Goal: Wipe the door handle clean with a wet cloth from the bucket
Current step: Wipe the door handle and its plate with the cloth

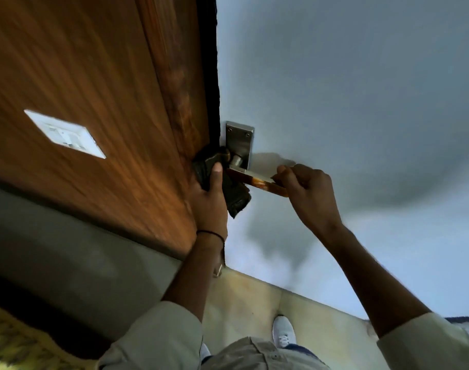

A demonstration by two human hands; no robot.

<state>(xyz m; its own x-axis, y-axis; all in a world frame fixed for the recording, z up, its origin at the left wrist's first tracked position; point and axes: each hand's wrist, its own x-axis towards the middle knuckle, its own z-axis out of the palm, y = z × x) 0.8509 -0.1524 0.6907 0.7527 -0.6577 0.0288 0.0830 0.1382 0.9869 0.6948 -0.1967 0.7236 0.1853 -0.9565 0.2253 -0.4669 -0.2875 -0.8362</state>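
Note:
A metal lever door handle (257, 180) sticks out from a steel backplate (240, 141) on the pale blue-grey door (348, 89). My left hand (209, 201) grips a dark cloth (229, 182) and presses it against the inner end of the lever, near the door's edge. The cloth hangs down below the lever. My right hand (306, 190) is closed around the lever's outer end. No bucket is in view.
A brown wooden panel (94, 102) with a white switch plate (65, 133) stands left of the door edge. Below are a beige floor (254, 297), my white shoe (283, 332) and a dark patterned rug (20, 343) at the lower left.

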